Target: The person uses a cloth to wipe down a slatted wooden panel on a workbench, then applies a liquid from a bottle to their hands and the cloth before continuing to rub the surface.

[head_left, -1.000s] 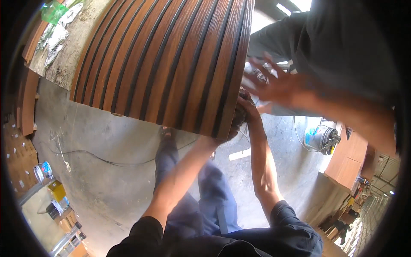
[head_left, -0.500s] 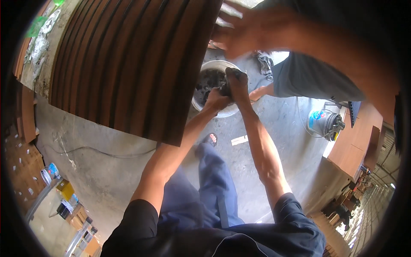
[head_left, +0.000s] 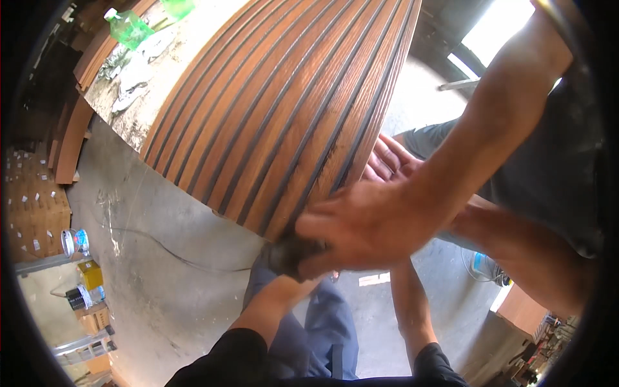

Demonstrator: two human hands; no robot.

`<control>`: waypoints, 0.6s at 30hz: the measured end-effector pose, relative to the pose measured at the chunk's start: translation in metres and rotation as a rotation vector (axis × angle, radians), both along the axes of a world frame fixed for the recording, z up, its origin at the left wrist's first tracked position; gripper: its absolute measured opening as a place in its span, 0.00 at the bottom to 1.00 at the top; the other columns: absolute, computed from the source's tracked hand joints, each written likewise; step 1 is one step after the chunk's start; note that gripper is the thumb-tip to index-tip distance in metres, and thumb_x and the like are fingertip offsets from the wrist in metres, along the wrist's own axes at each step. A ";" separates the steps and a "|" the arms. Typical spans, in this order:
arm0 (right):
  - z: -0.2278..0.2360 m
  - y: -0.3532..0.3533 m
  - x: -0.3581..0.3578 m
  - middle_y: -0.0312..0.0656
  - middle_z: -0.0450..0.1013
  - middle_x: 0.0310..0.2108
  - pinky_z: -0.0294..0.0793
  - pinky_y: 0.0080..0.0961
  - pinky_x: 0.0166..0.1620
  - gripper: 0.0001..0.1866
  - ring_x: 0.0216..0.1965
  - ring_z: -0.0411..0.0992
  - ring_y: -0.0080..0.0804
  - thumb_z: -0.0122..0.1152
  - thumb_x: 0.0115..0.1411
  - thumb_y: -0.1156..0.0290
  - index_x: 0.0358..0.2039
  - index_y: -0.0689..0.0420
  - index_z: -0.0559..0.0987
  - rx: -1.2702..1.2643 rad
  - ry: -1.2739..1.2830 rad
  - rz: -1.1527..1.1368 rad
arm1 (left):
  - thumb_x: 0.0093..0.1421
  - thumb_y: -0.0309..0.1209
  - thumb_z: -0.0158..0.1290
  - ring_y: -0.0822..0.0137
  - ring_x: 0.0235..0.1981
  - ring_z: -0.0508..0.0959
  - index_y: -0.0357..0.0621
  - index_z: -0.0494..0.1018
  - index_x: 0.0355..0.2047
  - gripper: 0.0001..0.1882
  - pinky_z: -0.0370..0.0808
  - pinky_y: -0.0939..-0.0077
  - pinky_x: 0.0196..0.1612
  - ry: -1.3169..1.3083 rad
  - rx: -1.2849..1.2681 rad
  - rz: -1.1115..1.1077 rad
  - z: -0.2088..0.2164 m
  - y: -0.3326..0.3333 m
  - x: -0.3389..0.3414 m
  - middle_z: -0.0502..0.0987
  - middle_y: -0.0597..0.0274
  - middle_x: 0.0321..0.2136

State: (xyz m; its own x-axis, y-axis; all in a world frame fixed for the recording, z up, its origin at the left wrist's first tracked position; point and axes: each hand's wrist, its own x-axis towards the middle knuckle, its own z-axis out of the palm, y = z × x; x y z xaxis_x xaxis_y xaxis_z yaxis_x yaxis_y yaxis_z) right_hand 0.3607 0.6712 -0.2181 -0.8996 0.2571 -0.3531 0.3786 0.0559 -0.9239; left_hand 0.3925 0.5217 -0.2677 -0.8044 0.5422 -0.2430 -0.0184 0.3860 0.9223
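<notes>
My left hand (head_left: 295,285) is at the near corner of a brown slatted wood-look panel (head_left: 277,122). A dark, wet-looking cloth (head_left: 289,253) is bunched at its fingers, blurred and partly covered. A co-worker's hand (head_left: 361,226) reaches in from the right over that corner, its fingers against the cloth. Their other hand (head_left: 393,161) is by the panel's right edge, palm showing. My right forearm (head_left: 411,303) rises behind the co-worker's arm, which hides my right hand.
The panel rests on a stained work surface (head_left: 129,122) with a green bottle (head_left: 129,29) and crumpled plastic. A cable (head_left: 174,258) lies on the concrete floor. White-and-blue buckets (head_left: 75,242) stand left; another bucket (head_left: 487,266) sits right, near brown boards (head_left: 519,313).
My hands have left the bucket of dark liquid, the left coming to the panel corner with the cloth. The co-worker's arm has reached down across mine. The view has shifted, showing more panel.
</notes>
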 end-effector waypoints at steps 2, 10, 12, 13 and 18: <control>-0.011 0.033 0.022 0.50 0.75 0.50 0.79 0.34 0.50 0.29 0.46 0.77 0.42 0.50 0.69 0.54 0.64 0.57 0.64 -0.397 -0.116 -0.116 | 0.46 0.46 0.68 0.48 0.31 0.81 0.33 0.73 0.43 0.32 0.80 0.57 0.40 0.018 0.580 -0.168 0.021 0.000 0.001 0.81 0.49 0.32; 0.092 0.014 0.048 0.46 0.76 0.44 0.80 0.24 0.39 0.25 0.35 0.77 0.31 0.52 0.69 0.65 0.63 0.62 0.67 -1.058 0.026 -0.075 | 0.62 0.40 0.58 0.71 0.18 0.70 0.46 0.75 0.39 0.12 0.65 0.80 0.18 -1.699 1.076 0.115 0.132 0.024 0.025 0.77 0.62 0.26; 0.112 0.016 0.041 0.43 0.77 0.42 0.79 0.20 0.39 0.23 0.33 0.76 0.28 0.54 0.68 0.68 0.61 0.64 0.70 -0.793 -0.018 -0.163 | 0.62 0.39 0.58 0.74 0.18 0.70 0.46 0.74 0.39 0.12 0.65 0.81 0.18 -1.637 0.964 -0.017 0.137 0.020 0.009 0.76 0.66 0.24; 0.104 0.024 0.035 0.41 0.77 0.40 0.77 0.19 0.39 0.21 0.34 0.76 0.26 0.54 0.67 0.68 0.58 0.65 0.73 -0.639 -0.084 -0.043 | 0.56 0.36 0.65 0.75 0.14 0.69 0.48 0.75 0.34 0.12 0.61 0.84 0.15 -1.537 0.812 0.084 0.141 0.018 0.006 0.75 0.68 0.21; 0.088 0.015 0.020 0.40 0.79 0.34 0.73 0.27 0.42 0.14 0.34 0.74 0.29 0.54 0.65 0.73 0.47 0.67 0.80 0.077 0.077 0.210 | 0.43 0.29 0.65 0.69 0.19 0.74 0.42 0.77 0.27 0.11 0.70 0.74 0.22 -0.829 0.187 0.015 0.141 0.014 -0.012 0.75 0.64 0.19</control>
State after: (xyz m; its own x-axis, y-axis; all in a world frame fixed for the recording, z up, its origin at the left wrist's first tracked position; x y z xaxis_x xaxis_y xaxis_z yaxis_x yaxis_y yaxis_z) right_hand 0.3809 0.6867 -0.1298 -0.9598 0.0849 -0.2676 0.2794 0.1973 -0.9397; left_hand 0.3807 0.5361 -0.1267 -0.4133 0.6231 -0.6641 -0.7201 0.2227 0.6571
